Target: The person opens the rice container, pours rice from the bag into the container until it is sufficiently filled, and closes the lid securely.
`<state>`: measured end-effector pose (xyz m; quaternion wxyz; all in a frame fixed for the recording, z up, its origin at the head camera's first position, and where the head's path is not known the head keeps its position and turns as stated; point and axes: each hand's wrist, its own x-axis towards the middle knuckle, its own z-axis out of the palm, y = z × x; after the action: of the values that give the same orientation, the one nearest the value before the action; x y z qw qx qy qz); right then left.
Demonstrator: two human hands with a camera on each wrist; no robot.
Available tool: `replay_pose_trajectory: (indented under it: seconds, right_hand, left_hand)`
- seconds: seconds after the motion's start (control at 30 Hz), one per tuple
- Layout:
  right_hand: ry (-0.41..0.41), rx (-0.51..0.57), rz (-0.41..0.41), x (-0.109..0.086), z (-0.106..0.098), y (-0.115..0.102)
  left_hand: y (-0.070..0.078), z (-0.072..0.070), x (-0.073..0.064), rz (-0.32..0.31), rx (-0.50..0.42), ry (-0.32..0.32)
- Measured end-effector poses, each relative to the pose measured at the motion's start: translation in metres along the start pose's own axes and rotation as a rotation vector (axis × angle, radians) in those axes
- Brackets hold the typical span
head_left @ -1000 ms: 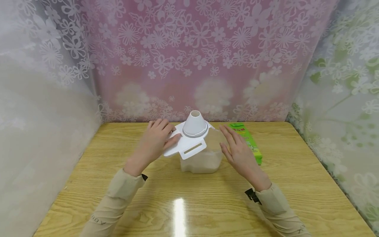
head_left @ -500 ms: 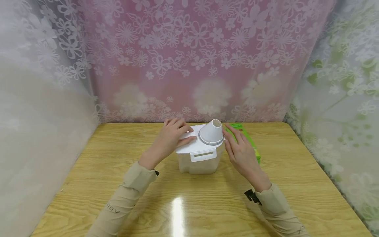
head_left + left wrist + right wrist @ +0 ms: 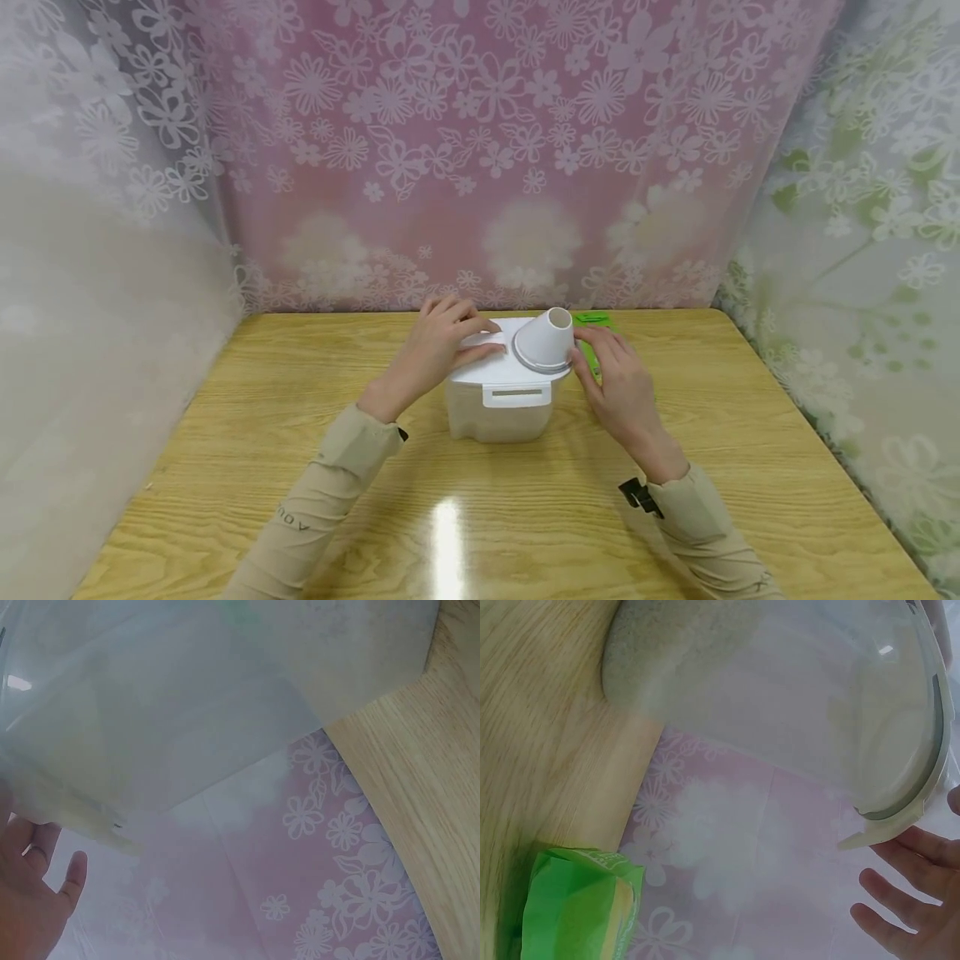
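Observation:
A clear plastic storage container [image 3: 498, 421] stands on the table, with pale grains low inside it in the right wrist view. Its white lid [image 3: 480, 372] lies across the top and bears a white cone-shaped spout [image 3: 542, 343] at the right. A slotted latch [image 3: 517, 395] hangs over the front. My left hand [image 3: 429, 350] pinches the lid's raised white grip between thumb and fingers. Along the lid's right edge, beside the cone, my right hand [image 3: 622, 385] touches with thumb and fingertips, its other fingers loosely extended.
Behind my right hand lies a green packet [image 3: 577, 907], partly hidden in the head view. The wooden table [image 3: 360, 517] backs onto a pink flowered curtain [image 3: 450, 167]. Pale curtains hang at both sides.
My left hand has moved right, bringing the tilted lid level over the container. The right-hand fingers have come against the lid's right edge.

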<state>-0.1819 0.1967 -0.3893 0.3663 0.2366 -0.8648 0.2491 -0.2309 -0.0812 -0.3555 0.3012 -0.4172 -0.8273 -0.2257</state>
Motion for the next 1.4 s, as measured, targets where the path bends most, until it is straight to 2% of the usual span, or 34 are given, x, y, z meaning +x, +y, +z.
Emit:
replay_pose_trajectory:
  seconds: [0.17,0.63,0.93,1.1,1.4]
  right_hand:
    - [0.012,0.016,-0.010,0.001,-0.001,-0.001]
    - [-0.026,0.019,0.008,-0.001,0.000,-0.001]
    - [-0.077,0.022,0.018,-0.002,0.001,-0.001]
    - [-0.088,0.038,0.025,-0.003,0.003,-0.001]
    - [-0.180,0.004,0.019,-0.004,0.008,-0.006]
  left_hand:
    - [-0.003,0.000,-0.003,0.005,-0.016,0.012]
    - [-0.005,0.001,-0.008,-0.004,-0.024,0.008]
    - [-0.005,-0.003,-0.008,-0.020,-0.008,-0.037]
    - [-0.004,-0.001,-0.009,-0.025,0.008,-0.037]
    - [-0.002,-0.002,-0.012,-0.030,0.044,-0.029]
